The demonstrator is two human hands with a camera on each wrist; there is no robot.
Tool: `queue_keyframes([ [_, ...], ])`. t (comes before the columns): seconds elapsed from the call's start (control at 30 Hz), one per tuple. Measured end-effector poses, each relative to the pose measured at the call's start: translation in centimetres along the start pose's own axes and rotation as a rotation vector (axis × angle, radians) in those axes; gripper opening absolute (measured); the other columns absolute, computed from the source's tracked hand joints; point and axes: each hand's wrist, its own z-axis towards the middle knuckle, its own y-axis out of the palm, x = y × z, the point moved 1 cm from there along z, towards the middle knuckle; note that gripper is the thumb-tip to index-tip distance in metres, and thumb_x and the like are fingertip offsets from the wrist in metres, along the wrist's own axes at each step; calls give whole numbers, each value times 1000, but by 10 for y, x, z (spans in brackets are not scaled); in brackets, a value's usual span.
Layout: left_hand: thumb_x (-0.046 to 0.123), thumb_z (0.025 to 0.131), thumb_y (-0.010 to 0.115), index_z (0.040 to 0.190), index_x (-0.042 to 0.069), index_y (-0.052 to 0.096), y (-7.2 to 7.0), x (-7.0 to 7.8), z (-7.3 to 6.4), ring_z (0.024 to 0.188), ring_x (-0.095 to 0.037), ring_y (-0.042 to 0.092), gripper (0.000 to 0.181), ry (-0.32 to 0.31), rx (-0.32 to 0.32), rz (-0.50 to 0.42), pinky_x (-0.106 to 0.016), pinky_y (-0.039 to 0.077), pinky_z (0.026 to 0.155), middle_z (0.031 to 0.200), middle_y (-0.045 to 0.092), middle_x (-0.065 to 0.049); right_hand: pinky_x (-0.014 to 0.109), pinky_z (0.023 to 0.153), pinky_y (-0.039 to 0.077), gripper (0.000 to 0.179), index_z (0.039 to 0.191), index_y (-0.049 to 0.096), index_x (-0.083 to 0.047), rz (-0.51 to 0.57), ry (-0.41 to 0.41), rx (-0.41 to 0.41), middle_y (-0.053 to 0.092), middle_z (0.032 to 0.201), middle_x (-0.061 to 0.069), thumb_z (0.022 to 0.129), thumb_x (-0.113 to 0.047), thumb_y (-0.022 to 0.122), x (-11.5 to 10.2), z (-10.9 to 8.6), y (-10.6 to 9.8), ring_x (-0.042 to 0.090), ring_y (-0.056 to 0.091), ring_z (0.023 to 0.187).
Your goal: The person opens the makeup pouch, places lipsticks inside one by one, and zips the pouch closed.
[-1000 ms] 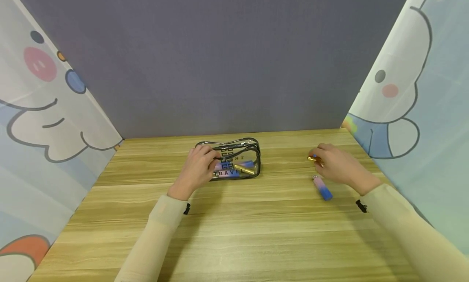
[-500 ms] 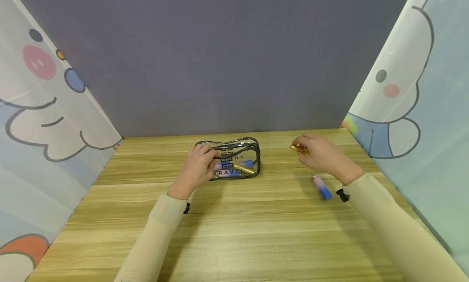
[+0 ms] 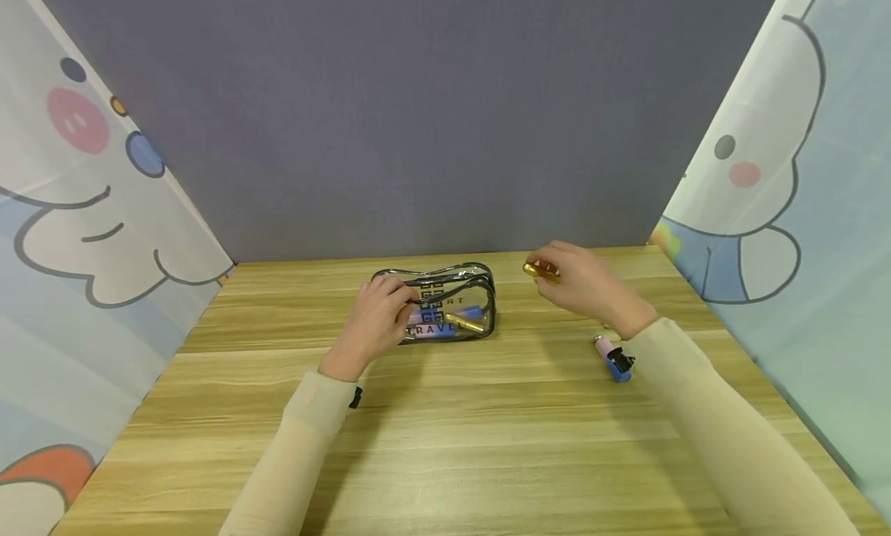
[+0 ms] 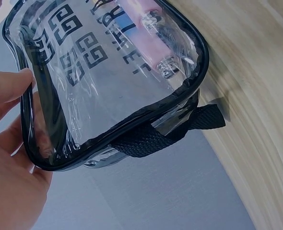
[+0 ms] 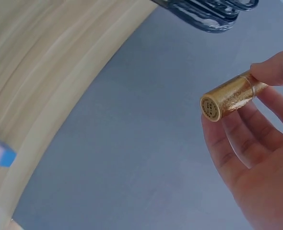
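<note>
My left hand (image 3: pixel 374 315) holds the rim of a clear, black-edged travel pouch (image 4: pixel 108 96); in the left wrist view the thumb lies on one side of the rim with fingers behind it. Pink-and-blue tubes (image 4: pixel 151 50) with silvery ends lie inside, beside a gold tube (image 3: pixel 464 322). Raised to the pouch's right, my right hand (image 3: pixel 581 279) pinches a gold lipstick tube (image 5: pixel 230 96) between thumb and fingers, its round labelled base facing outward. Another pink-and-blue tube (image 3: pixel 602 346) lies on the table under the right wrist, partly covered by a black wrist clip.
Everything lies on a wood-grain table (image 3: pixel 445 443). A dark grey panel (image 3: pixel 445 118) stands along its back edge. Cartoon-printed curtains (image 3: pixel 752 288) hang at both sides. A black strap (image 4: pixel 208 117) sticks out from the pouch's end.
My right hand has carried the gold lipstick tube leftward and away from me, from near the loose pink-and-blue tube towards the pouch. The left hand and pouch have stayed in place.
</note>
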Motion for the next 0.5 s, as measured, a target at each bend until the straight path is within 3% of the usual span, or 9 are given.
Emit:
queue_keyframes([
  [0.5,8,96,70,104,10,75,1,0,-1,98,-29,58,9,6,8,-3,-42,42,78,103,67,-6,39,78,53,25,118,70,-3,93,-50,17,67,103,6,94,-8,65,-27,29,-2,21,62,89],
])
